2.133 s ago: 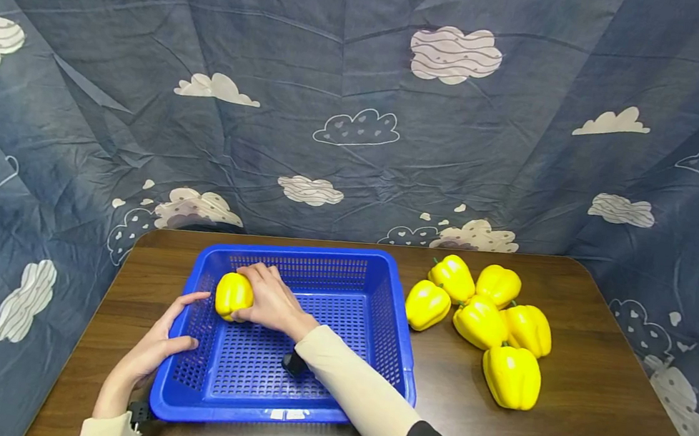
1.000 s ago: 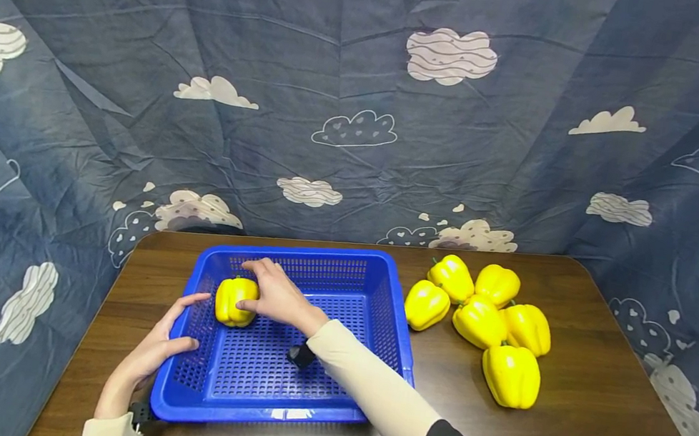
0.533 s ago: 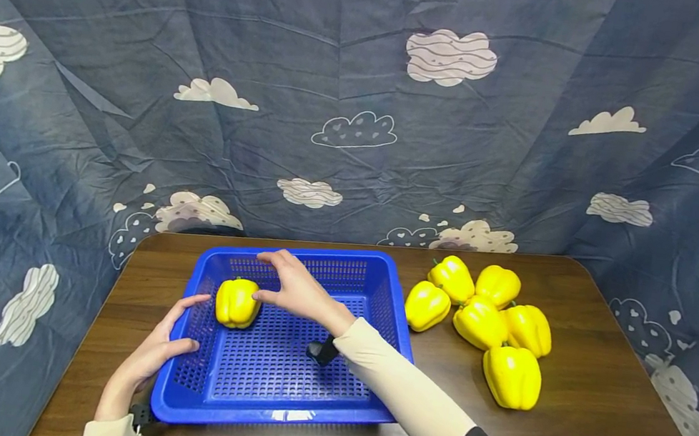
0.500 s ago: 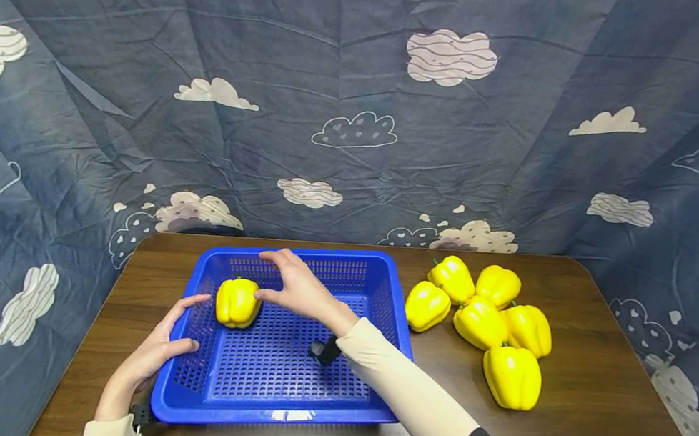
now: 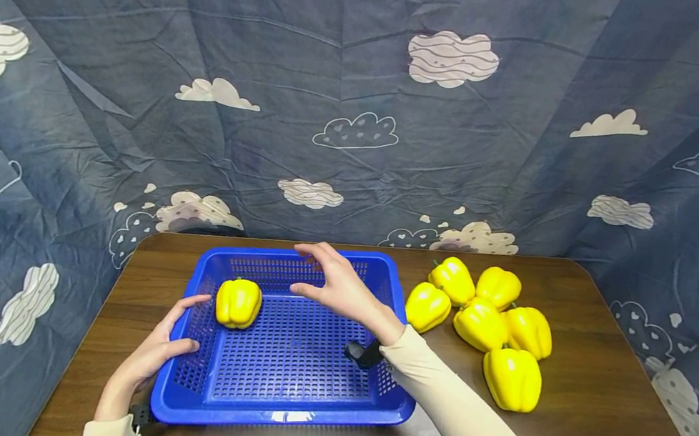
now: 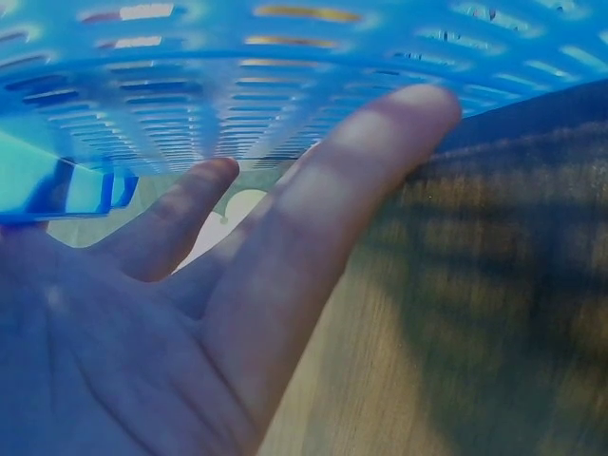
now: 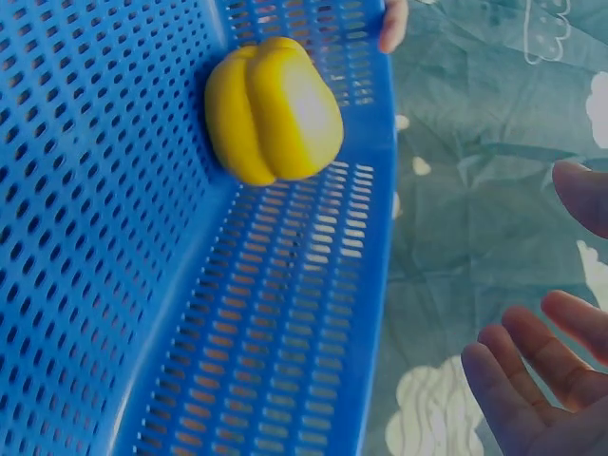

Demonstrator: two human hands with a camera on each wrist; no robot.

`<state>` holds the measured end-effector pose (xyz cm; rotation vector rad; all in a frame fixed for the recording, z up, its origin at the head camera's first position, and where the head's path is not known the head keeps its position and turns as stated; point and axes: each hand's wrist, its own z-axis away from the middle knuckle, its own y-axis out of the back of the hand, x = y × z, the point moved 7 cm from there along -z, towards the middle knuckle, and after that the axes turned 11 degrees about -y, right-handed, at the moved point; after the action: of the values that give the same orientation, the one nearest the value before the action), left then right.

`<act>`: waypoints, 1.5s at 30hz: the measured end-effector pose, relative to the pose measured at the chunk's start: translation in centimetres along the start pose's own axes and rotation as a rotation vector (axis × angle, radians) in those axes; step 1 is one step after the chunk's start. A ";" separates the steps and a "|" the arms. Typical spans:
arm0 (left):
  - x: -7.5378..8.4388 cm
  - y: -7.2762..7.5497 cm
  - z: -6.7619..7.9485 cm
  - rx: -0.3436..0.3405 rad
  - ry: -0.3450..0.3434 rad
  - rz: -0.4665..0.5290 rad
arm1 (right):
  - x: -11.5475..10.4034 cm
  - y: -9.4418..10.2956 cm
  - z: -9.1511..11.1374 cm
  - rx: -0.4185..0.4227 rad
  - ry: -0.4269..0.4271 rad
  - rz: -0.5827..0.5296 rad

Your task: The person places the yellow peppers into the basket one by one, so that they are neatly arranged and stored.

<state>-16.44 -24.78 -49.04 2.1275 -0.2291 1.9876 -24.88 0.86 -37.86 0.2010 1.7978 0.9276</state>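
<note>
One yellow bell pepper [image 5: 238, 303] stands in the left part of a blue plastic basket [image 5: 274, 420]. My left hand [image 5: 149, 350] holds the basket's left rim, its thumb and a finger reaching over the edge. In the left wrist view, other fingers [image 6: 285, 247] lie along the outside of the slotted wall. My right hand [image 5: 344, 286] is over the basket, right of the pepper, thumb and fingers spread apart with nothing between them. Seen from the right wrist, the pepper [image 7: 271, 109] rests against the basket wall, away from the right hand [image 7: 551, 380].
Several yellow bell peppers [image 5: 480, 323] lie in a cluster on the wooden table [image 5: 605, 420], right of the basket. Behind the table hangs a dark blue curtain [image 5: 355, 168] with a cloud print.
My right hand has let go of the pepper inside the basket and moved away to the right, its fingers spreading. The pepper stays at the left side. My left hand keeps its place.
</note>
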 end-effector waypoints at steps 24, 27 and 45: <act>0.0 0.0 0.1 -0.003 -0.013 0.013 | 3.2 5.0 5.0 0.108 -0.027 -0.101; 0.0 -0.1 0.1 -0.001 -0.010 0.003 | 3.8 5.5 5.9 0.117 -0.041 -0.119; 0.0 -0.1 0.0 -0.019 -0.035 0.042 | 8.1 8.6 11.0 0.205 -0.177 -0.162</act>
<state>-16.45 -24.63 -49.06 2.1643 -0.3002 1.9639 -21.42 16.55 -39.58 0.2545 1.7150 0.5927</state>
